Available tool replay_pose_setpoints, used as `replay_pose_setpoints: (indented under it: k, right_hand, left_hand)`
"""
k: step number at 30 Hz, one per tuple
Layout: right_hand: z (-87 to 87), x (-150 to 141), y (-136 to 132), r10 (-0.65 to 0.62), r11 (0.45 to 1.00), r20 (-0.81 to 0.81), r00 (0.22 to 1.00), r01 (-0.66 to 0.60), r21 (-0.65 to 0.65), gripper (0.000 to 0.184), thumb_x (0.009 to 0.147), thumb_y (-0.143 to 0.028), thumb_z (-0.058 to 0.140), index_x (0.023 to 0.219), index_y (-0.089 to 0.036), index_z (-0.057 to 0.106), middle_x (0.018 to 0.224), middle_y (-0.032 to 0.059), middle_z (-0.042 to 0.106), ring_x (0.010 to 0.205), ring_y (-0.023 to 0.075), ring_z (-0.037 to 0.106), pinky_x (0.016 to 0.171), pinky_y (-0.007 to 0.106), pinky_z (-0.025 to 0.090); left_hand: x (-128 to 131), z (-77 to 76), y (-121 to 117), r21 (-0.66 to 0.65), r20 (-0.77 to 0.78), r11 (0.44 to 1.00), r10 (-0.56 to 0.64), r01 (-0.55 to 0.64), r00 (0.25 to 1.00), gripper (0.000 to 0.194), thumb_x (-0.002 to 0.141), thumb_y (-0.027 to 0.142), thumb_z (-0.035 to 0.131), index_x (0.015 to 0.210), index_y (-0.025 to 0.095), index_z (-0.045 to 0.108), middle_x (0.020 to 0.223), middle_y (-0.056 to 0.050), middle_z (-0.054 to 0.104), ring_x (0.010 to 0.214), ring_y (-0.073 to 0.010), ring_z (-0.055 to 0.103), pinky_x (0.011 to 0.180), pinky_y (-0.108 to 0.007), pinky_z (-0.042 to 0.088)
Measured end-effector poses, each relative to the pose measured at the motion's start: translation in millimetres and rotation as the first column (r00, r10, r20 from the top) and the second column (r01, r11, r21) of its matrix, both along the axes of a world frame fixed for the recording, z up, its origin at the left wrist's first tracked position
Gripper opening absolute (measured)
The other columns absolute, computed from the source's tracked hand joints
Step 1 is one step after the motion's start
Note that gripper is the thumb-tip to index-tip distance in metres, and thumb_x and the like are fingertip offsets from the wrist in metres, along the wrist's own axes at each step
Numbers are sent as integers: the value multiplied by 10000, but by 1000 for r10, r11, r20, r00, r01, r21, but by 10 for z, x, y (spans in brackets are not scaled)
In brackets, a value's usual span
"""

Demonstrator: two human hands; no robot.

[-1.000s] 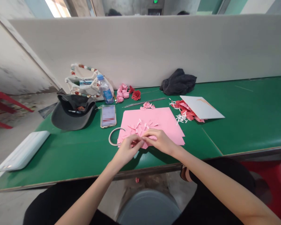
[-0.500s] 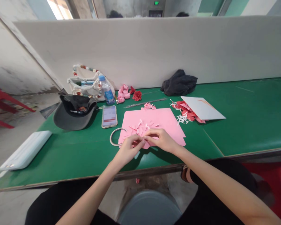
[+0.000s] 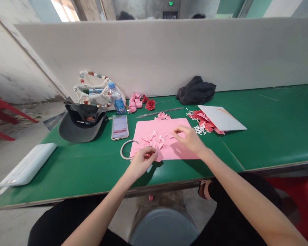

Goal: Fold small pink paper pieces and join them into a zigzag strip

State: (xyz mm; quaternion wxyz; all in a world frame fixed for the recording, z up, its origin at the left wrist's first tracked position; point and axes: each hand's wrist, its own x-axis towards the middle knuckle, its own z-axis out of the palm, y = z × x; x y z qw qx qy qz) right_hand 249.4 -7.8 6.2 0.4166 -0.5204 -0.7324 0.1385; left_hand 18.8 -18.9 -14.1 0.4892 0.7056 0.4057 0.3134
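Note:
My left hand (image 3: 144,159) is closed in a pinch on a small pink paper piece (image 3: 159,155) near the front edge of the pink paper sheets (image 3: 177,123). Over the right part of the sheets hovers my right hand (image 3: 190,138), its thumb and forefinger pinched together; whatever is between them is too small to make out. Between the hands lies a heap of cut pink paper pieces (image 3: 155,138) with pale strips on them. A roll of tape (image 3: 122,150) rests against the sheets' left edge, beside my left hand.
Behind the sheets are pink paper flowers (image 3: 135,102), a red paper flower (image 3: 150,104) and thin wires (image 3: 161,112). A bottle (image 3: 117,99), a phone (image 3: 119,127) and a cap (image 3: 82,123) stand left. Right are red paper scraps (image 3: 207,123) under a white card (image 3: 222,118).
My right hand has moved away from my left, up and to the right over the sheets. My left hand has stayed in place with the pink paper piece.

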Motion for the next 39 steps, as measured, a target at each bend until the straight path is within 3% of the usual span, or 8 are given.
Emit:
replay_pose_setpoints:
  k: [6, 12, 18, 22, 25, 28, 31, 39]
  right_hand:
    - [104, 855, 218, -534, 823, 287, 795, 567, -39, 157, 789, -273, 561, 757, -170, 675, 703, 61, 669, 657, 193, 598, 657, 299, 435]
    - [55, 1076, 245, -557, 626, 555, 617, 752, -207, 204, 785, -193, 519, 850, -174, 712, 853, 124, 691, 808, 255, 638, 678, 315, 430]
    - [46, 1084, 262, -556, 606, 568, 607, 764, -224, 238, 762, -124, 532, 890, -195, 719, 974, 130, 690, 873, 268, 645, 726, 335, 448]
    - [38, 927, 273, -514, 801, 294, 806, 573, -173, 241, 811, -175, 518, 973, -155, 696, 912, 117, 702, 784, 214, 649, 752, 337, 474]
    - [27, 552, 214, -156, 961, -75, 985, 133, -244, 253, 820, -320, 562, 945, -137, 683, 876, 96, 701, 700, 176, 642, 692, 315, 501]
    - [4, 102, 83, 163, 910, -289, 943, -257, -326, 276, 798, -392, 611, 873, -138, 687, 814, 71, 692, 729, 169, 639, 709, 307, 504]
    - [-38, -200, -37, 289, 827, -389, 875, -433, -359, 241, 768, -377, 662, 808, -140, 678, 783, 47, 679, 735, 152, 627, 711, 284, 494]
    - [-77, -284, -92, 372, 744, -412, 832, -532, -404, 271, 716, -391, 714, 795, -138, 655, 770, 28, 668, 714, 136, 609, 668, 256, 475]
  left_hand:
    - [-15, -18, 17, -22, 49, 1000, 10, -9, 999, 211, 808, 336, 581, 843, 142, 657, 819, -45, 631, 724, -159, 616, 697, -272, 519]
    - [-34, -65, 20, -179, 153, 984, 7, 21, 988, 249, 789, 398, 615, 852, 157, 628, 818, -26, 632, 684, -164, 663, 683, -295, 564]
    - [-57, 0, 16, -198, 145, 980, 34, -4, 989, 326, 772, 373, 637, 993, 134, 652, 871, -59, 667, 679, -174, 677, 662, -307, 573]
    - [-53, 31, 12, -219, 155, 976, 48, -13, 987, 334, 761, 360, 652, 1004, 132, 669, 905, -69, 685, 668, -166, 675, 649, -298, 573]
    - [-31, 33, -8, -229, 147, 973, 16, 18, 989, 300, 759, 366, 657, 953, 139, 684, 863, -62, 691, 675, -176, 676, 577, -268, 563]
    - [-1, 39, -50, -218, 110, 975, -28, 51, 994, 281, 760, 373, 657, 914, 140, 692, 835, -63, 694, 670, -175, 666, 533, -253, 551]
    - [24, 56, -92, -195, 63, 978, -61, 72, 996, 268, 771, 368, 648, 900, 140, 705, 830, -63, 701, 669, -166, 653, 570, -263, 557]
    - [26, 33, -73, -243, 106, 965, -77, 101, 991, 303, 773, 400, 660, 931, 147, 710, 897, -73, 721, 716, -175, 669, 639, -281, 567]
